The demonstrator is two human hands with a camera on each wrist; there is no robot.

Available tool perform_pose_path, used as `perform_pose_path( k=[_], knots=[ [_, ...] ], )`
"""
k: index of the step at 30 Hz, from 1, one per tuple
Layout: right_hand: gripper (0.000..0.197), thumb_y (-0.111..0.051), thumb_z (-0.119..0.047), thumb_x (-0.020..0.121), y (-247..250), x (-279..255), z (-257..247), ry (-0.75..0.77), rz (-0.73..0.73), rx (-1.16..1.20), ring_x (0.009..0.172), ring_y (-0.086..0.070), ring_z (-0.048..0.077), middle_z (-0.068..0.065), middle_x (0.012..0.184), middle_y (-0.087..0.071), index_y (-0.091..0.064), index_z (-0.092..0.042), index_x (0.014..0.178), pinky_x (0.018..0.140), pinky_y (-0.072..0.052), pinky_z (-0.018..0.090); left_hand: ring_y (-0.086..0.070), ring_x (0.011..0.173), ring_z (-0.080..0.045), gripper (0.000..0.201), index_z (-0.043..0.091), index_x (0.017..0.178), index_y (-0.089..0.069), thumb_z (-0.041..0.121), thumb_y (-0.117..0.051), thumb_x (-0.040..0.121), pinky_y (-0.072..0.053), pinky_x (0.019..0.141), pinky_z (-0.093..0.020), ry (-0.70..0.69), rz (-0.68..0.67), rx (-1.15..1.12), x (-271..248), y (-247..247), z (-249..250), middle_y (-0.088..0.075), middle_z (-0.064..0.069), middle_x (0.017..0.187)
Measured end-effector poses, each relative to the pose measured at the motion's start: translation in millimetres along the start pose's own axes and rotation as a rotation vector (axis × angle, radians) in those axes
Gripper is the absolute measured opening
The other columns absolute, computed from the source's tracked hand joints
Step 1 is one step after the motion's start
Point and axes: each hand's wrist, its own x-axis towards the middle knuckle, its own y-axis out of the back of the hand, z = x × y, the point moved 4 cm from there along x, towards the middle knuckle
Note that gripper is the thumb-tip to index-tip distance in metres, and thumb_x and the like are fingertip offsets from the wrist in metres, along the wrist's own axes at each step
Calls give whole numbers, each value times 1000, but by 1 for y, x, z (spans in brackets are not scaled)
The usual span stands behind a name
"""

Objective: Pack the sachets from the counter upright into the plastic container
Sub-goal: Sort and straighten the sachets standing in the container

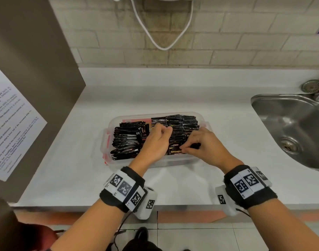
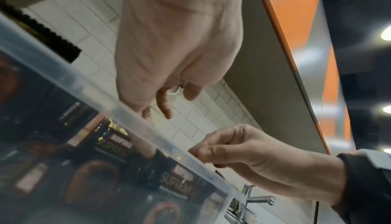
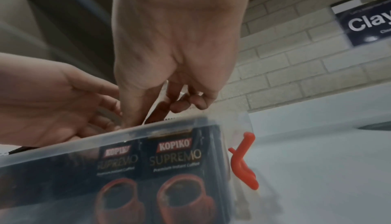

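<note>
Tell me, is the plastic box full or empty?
Nearly full. The head view shows the plastic container packed with rows of black coffee sachets almost wall to wall, and both wrist views show sachets pressed against its clear side.

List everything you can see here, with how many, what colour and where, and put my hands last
plastic container: one, clear with red clips, middle of the counter
sachets: many, too many to count, black with red and gold print, standing in rows in the container
counter: one, white, in front of the tiled wall
sink: one, steel, right of the container
tap: one, chrome, by the sink
paper notice: one, white, on the grey panel at left
cable: one, white, looped on the wall
wrist bands: two, black with white marker tags
left hand: over the container, fingers loosely curled, empty
right hand: pinching a sachet at the container's near right
</note>
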Motion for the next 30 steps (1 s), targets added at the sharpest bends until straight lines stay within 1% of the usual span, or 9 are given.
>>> perform_pose_path(
  k=[3,6,9,13,16,20,23,25,30],
  knots=[
    [5,-77,-26,87,5,2,-6,68,73,-26,90,-48,-1,-12,88,-66,-80,-23,90,85,-33,22,-63,102,-24,28,24,98,-45,51,-36,104,-51,97,-50,79,0,-9,-5,0,0,-60,-4,103],
    [26,-66,-30,96,2,0,-9,85,140,-91,117,-47,9,-1,123,-64,-73,-21,120,105,-36,33,-62,102,-20,36,27,102,-44,61,-33,101,-50,99,-47,178,-21,-12,-7,0,-5,-61,1,103],
    [54,-40,-44,104,-17,0,-5,-7,-94,-266,154,-9,19,2,166,-22,-36,-26,155,125,-10,45,-60,112,-20,57,22,125,-46,69,-30,97,-47,104,-46,254,-69,-6,-6,-2,-7,-61,-1,117],
    [63,-16,-53,105,-32,3,4,-114,-321,-463,151,22,12,-3,167,16,3,-29,160,124,9,46,-55,126,-22,78,15,148,-38,72,-28,96,-41,110,-45,304,-163,18,-3,-3,-1,-55,-5,138],
    [66,-14,-53,105,-31,9,4,-136,-302,-456,151,24,11,-3,166,17,5,-23,160,124,12,44,-62,91,-13,64,18,103,-62,69,-22,99,-49,84,-33,235,-163,127,-1,10,2,-61,4,90],
    [66,-13,-50,105,-33,17,2,-136,-316,-474,150,25,11,-3,165,19,8,-20,159,124,12,44,-53,78,-11,50,34,71,-40,65,-16,101,-39,74,-27,238,-278,292,-8,9,7,-53,4,85],
    [67,-11,-50,105,-41,21,2,-179,-401,-497,149,26,12,-1,164,25,17,-18,157,124,14,42,-57,110,-21,70,21,103,-65,66,-12,101,-36,93,-30,274,-394,287,-10,-7,8,-62,-9,112],
    [69,-11,-50,105,-44,21,5,-200,-430,-537,149,27,14,1,163,27,22,-16,155,123,16,43,-48,134,-25,85,13,139,-58,69,-8,99,-33,105,-32,289,-418,281,-9,-14,8,-54,-13,145],
    [70,-13,-48,104,-48,21,10,-199,-426,-566,149,28,15,2,162,29,25,-16,154,122,17,44,-54,127,-27,89,10,140,-56,68,-3,99,-40,107,-38,243,-422,370,-11,-22,5,-61,-15,136]
  ],
)
